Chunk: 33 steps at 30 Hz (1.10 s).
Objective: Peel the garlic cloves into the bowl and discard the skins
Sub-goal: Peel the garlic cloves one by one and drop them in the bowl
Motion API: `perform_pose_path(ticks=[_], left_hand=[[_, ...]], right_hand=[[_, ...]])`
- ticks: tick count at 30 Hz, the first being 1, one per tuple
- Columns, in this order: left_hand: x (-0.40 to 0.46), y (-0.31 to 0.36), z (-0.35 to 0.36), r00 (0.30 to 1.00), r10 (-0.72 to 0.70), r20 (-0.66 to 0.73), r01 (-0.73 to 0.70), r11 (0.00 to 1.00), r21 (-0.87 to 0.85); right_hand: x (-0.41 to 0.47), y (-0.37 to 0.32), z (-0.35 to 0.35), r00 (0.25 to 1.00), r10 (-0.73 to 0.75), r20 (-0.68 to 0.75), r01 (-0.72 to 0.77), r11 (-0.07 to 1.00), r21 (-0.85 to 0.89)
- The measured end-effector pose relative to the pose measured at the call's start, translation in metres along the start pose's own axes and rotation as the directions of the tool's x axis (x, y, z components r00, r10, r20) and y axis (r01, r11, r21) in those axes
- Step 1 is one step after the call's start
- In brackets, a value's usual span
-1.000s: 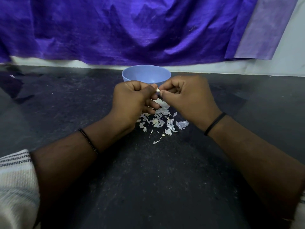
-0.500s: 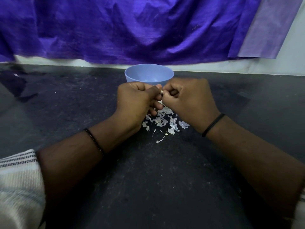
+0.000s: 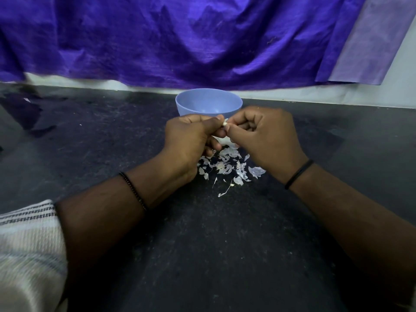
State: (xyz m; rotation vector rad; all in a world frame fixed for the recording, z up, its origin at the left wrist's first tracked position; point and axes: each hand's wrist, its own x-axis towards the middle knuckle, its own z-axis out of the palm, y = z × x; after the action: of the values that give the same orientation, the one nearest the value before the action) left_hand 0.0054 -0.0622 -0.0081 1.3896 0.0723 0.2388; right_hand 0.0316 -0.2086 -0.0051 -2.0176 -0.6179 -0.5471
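A small pale garlic clove (image 3: 225,124) shows between the fingertips of both hands, just in front of the blue bowl (image 3: 208,104). My left hand (image 3: 191,140) pinches it from the left with thumb and curled fingers. My right hand (image 3: 263,138) pinches it from the right, fingers curled. A white piece of garlic (image 3: 225,140) hangs below the hands, mostly hidden. Several white skin flakes (image 3: 227,167) lie scattered on the dark counter (image 3: 202,244) under and just behind the hands. The bowl's inside looks bare where visible.
A purple cloth (image 3: 180,41) hangs along the back wall above a white strip. A dark purple scrap (image 3: 22,111) lies at the far left of the counter. My striped sleeve (image 3: 29,244) fills the lower left corner.
Both hands have stayed together in front of the bowl, shifting slightly while working the clove. The view has tilted a little. The skin pile looks unchanged.
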Motion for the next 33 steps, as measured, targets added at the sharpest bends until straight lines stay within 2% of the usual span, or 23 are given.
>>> perform_pose_path(ticks=[10,16,23,33], left_hand=[[-0.005,0.000,0.003,1.000,-0.023,0.014,0.023,1.000,0.019],[-0.001,0.002,0.000,0.997,-0.048,0.066,0.048,0.999,-0.001],[0.004,0.001,-0.006,0.973,-0.109,0.202,0.110,0.994,0.009],[0.005,0.000,-0.008,0.982,-0.060,0.177,0.055,0.998,0.032]], right_hand=[[-0.003,-0.002,-0.001,0.991,-0.133,-0.010,0.129,0.976,-0.178],[0.000,0.000,-0.003,1.000,-0.008,-0.024,0.007,0.998,-0.057],[0.003,0.010,-0.007,0.982,0.155,0.104,-0.172,0.966,0.191],[0.002,0.009,-0.006,0.979,0.166,0.118,-0.187,0.962,0.197]])
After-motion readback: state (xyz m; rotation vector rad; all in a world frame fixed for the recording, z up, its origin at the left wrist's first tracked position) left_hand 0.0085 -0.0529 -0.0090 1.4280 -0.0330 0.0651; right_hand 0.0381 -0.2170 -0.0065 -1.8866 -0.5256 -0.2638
